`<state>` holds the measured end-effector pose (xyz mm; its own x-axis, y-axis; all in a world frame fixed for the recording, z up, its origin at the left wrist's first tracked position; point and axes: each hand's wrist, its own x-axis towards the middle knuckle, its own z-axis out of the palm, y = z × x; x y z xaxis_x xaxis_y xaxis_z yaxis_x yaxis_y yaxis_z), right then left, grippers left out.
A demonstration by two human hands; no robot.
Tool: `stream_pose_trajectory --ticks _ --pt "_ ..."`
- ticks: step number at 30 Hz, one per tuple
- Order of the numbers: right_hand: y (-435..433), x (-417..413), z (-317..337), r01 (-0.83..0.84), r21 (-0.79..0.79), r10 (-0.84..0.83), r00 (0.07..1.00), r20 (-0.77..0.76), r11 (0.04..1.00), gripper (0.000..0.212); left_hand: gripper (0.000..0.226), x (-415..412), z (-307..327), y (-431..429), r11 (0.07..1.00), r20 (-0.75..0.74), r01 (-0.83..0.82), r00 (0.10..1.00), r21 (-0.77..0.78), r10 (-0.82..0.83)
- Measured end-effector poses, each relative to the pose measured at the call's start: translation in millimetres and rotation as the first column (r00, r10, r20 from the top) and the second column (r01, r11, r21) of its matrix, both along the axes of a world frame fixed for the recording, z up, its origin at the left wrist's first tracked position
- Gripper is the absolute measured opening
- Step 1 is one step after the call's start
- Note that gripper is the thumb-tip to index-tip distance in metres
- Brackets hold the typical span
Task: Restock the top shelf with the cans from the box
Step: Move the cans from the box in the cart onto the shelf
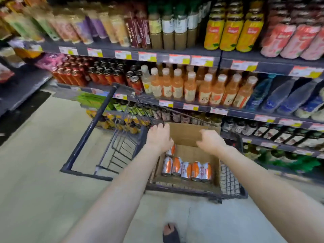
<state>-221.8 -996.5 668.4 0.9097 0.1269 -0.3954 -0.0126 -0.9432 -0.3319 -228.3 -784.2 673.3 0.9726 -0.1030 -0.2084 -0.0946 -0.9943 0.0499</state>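
- Cans [186, 170] lie sideways along the box's [185, 134] near edge.
- My left hand [160, 137] sits over its left edge, and I cannot tell whether the fingers [158, 126] grip anything; my right hand [210, 141] is loosely curled, empty.
- I judge them rigid, slick, weighty: wrap the middle.

No text is reading legibly: white-and-yellow paper price tags [179, 59], yellow plastic bottle labels [231, 31] at upper right and orange-and-silver cans [186, 170] are blurring out.

Left hand [158, 136] and right hand [211, 140] reach forward, fingers loosely curled.
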Motion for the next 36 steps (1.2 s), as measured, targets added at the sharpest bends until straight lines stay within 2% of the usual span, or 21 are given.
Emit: stream_pose_trajectory --ticks 10,13,19,24,28,31,36 --pt "43.6 25.2 -109.9 0.077 0.033 -0.066 0.964 -0.256 0.996 0.034 0.045 23.2 -113.4 36.0 0.997 -0.221 -0.063 0.974 -0.042 0.052" --pt "42.8 39.7 -141.6 0.109 0.027 -0.094 0.941 -0.324 0.994 0.035 0.05 38.0 -142.5 33.1 0.995 -0.303 -0.087 0.951 -0.056 0.066" --pt "41.8 91.5 -212.6 0.125 0.033 -0.099 0.895 -0.436 0.992 0.035 0.04 79.4 -206.4 22.0 0.979 -0.42 -0.183 0.898 -0.092 0.128" --pt "43.2 121.3 -280.0 0.149 0.037 -0.109 0.849 -0.516 0.988 0.039 0.045 107.0 -269.9 13.4 0.952 -0.474 -0.285 0.858 -0.114 0.2" --pt "51.6 124.4 -335.3 0.14 -0.008 -0.119 0.81 -0.575 0.99 0.03 0.047 123.4 -318.9 6.4 0.906 -0.503 -0.402 0.814 -0.129 0.29" --pt "62.7 117.5 -379.6 0.115 -0.016 -0.101 0.786 -0.61 0.993 0.033 0.043 131.4 -357.6 5.5 0.904 -0.551 -0.415 0.782 -0.108 0.293" --pt "69.9 108.0 -418.1 0.151 -0.037 -0.139 0.757 -0.638 0.988 0.03 0.057 137.1 -408.3 4.5 0.905 -0.566 -0.403 0.781 -0.136 0.263"
